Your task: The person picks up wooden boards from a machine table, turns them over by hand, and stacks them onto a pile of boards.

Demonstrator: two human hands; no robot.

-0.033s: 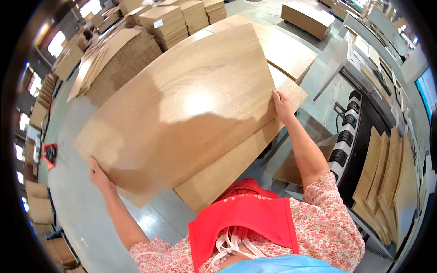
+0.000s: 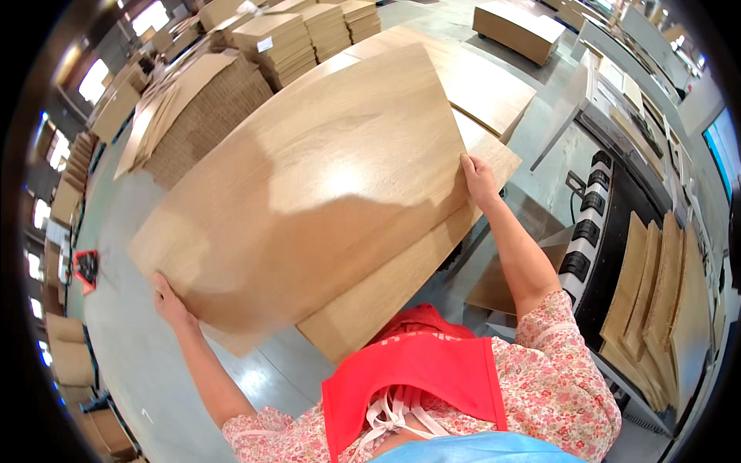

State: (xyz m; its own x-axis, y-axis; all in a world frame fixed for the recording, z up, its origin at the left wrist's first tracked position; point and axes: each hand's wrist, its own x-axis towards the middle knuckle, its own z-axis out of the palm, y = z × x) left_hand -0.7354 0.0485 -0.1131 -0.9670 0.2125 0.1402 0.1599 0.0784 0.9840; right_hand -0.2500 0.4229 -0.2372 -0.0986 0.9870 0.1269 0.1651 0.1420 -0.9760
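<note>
A large wood-grain board (image 2: 363,139) is held tilted between my two hands, a bright glare on its face. My left hand (image 2: 173,302) is closed on its near left corner, thumb on top and the other fingers hidden beneath. At the right edge, my right hand (image 2: 480,179) grips the same board, thumb on the face. Under it lies another wood-grain board (image 2: 386,309), its near strip and right end showing. Most of that lower board is covered by the one I hold.
Beyond the held board, more panels (image 2: 494,96) lie flat. Cardboard stacks (image 2: 204,116) stand at the far left, with board piles (image 2: 274,42) behind. On my right are a machine with a black-and-white roller edge (image 2: 584,231) and several leaning boards (image 2: 656,293). A low panel stack (image 2: 519,32) sits far off.
The held board's left end and my left hand sit very slightly lower. My right hand keeps its grip, and the view has shifted a little.
</note>
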